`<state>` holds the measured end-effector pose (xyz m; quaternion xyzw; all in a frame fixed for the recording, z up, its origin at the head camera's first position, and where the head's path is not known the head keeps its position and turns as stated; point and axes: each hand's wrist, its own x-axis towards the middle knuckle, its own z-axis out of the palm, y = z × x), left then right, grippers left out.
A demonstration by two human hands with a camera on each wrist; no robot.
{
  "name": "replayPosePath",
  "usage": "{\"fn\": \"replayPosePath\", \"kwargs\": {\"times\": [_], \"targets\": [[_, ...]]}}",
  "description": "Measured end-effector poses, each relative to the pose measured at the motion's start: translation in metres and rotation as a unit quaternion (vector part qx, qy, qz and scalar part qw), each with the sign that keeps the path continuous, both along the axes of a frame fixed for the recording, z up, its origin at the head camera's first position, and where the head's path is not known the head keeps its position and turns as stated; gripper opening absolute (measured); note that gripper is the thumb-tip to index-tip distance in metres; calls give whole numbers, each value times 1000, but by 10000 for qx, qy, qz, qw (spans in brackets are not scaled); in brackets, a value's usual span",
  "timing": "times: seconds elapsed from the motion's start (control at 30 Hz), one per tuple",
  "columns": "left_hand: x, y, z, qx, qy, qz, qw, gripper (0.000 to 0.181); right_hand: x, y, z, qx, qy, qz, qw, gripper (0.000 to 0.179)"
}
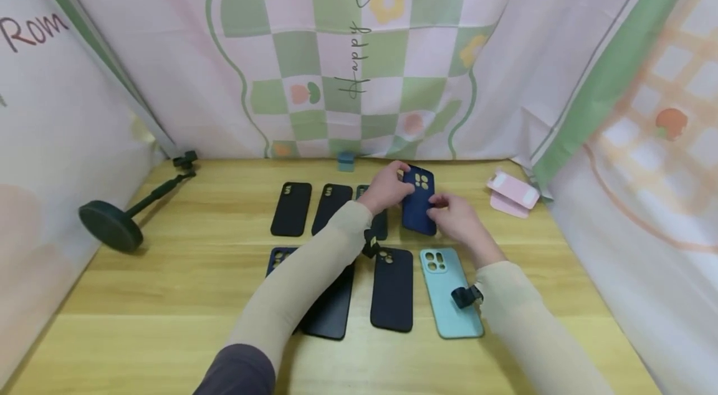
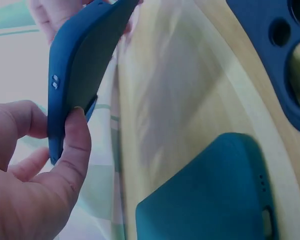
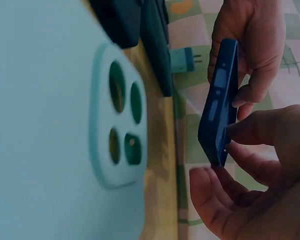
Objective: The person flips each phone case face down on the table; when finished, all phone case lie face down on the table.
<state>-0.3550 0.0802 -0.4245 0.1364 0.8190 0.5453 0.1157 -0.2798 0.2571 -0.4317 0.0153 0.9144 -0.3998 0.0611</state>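
A dark blue phone case (image 1: 417, 208) is held up off the table at the back, between both hands. My left hand (image 1: 388, 186) pinches its upper left edge, while my right hand (image 1: 455, 218) holds the lower right edge. The left wrist view shows the left hand (image 2: 45, 185) with thumb and fingers on opposite sides of the case (image 2: 72, 80). From the right wrist, the right hand's (image 3: 270, 170) thumb and fingers grip the case's (image 3: 220, 105) lower end. A light teal phone case (image 1: 454, 301) lies in front of the right hand.
Black cases (image 1: 291, 209) and a dark green case (image 1: 381, 225) lie in the back row. In front are a black case (image 1: 392, 292) and others partly under the left arm. Pink items (image 1: 513, 191) lie right, a black stand (image 1: 112, 227) left, a teal plug (image 1: 346, 162) behind.
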Motion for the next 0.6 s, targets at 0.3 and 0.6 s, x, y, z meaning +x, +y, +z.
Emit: {"fn": "replayPosePath", "kwargs": {"times": [0.3,0.6], "targets": [[10,-8,5,625,-102,141,9979,46,13,-19,13,46,763,129,9970,44],[23,-9,15,385,363,110,9985,55,19,-30,17,-295,786,321,9960,67]]}}
